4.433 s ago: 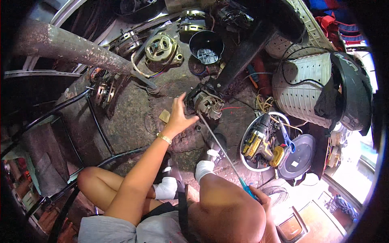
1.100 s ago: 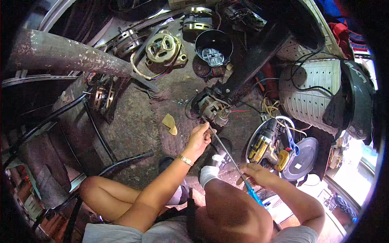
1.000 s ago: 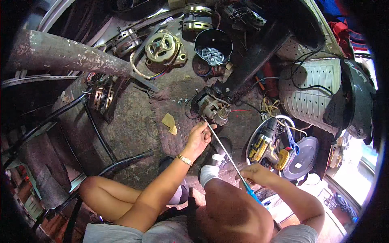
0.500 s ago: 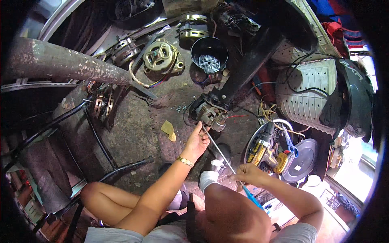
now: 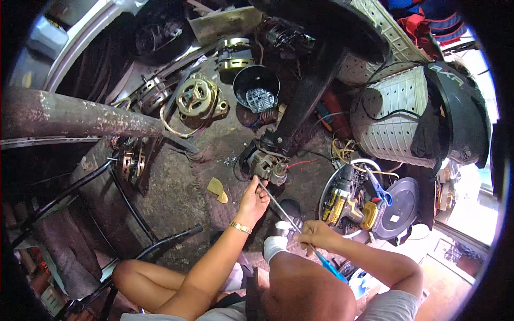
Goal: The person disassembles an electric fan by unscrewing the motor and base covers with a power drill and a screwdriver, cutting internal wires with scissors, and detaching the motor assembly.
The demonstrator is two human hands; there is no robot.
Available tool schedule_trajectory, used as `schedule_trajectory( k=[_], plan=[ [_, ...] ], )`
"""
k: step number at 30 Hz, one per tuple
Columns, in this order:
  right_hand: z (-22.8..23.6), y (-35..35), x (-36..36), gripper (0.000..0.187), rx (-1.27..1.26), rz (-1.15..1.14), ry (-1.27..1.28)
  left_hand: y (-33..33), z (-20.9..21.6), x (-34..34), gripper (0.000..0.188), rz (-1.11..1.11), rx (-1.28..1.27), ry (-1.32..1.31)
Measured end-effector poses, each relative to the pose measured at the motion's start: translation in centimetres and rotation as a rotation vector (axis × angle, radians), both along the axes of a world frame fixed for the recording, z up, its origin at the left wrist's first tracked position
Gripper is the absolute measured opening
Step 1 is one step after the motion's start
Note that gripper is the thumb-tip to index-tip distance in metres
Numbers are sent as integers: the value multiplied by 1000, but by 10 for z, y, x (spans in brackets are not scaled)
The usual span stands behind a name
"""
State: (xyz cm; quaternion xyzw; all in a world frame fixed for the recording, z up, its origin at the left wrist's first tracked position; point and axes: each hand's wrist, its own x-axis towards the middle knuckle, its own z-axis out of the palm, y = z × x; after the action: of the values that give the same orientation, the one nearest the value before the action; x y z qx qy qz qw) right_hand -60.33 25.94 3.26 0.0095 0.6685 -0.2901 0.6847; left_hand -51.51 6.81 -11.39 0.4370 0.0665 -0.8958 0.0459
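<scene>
A long screwdriver with a thin metal shaft and a translucent blue handle [image 5: 331,266] slants across the middle, its tip at a small electric motor [image 5: 262,163]. At the tip end, the fingers of my left hand [image 5: 254,202] pinch the shaft close against the motor's near side. Further back, my right hand [image 5: 318,235] is closed round the shaft just ahead of the handle. The motor sits on the floor with a red wire sticking out to its right. My left fingers partly hide where the tip meets the motor.
To the right, a basin [image 5: 321,198] holds a yellow cordless drill [image 5: 337,200] and blue-handled scissors [image 5: 381,193]. A bigger motor [image 5: 198,99] and a black bucket [image 5: 256,80] stand beyond. A metal pole [image 5: 80,112] and a black tube frame [image 5: 136,206] are at left.
The whole view has shifted, so the floor things appear further left and the motor slightly lower. Both hands keep their hold on the screwdriver, with its tip still at the motor.
</scene>
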Motion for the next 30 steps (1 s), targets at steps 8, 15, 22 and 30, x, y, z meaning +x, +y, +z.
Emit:
schedule_trajectory(
  k=[8, 15, 22, 30],
  plan=[
    [-20, 13, 7, 18, -133, -48, 15, 1, 0, 6, 18, -47, -141, -73],
    [-11, -4, 9, 27, -21, -58, 83, -6, 9, 4, 28, -258, -333, -69],
    [-22, -4, 10, 26, -65, 125, 184, 0, 2, 1, 22, -132, -341, -79],
    [-20, 13, 12, 24, -182, 101, 143, 3, 4, -1, 19, -114, -404, -61]
  ],
)
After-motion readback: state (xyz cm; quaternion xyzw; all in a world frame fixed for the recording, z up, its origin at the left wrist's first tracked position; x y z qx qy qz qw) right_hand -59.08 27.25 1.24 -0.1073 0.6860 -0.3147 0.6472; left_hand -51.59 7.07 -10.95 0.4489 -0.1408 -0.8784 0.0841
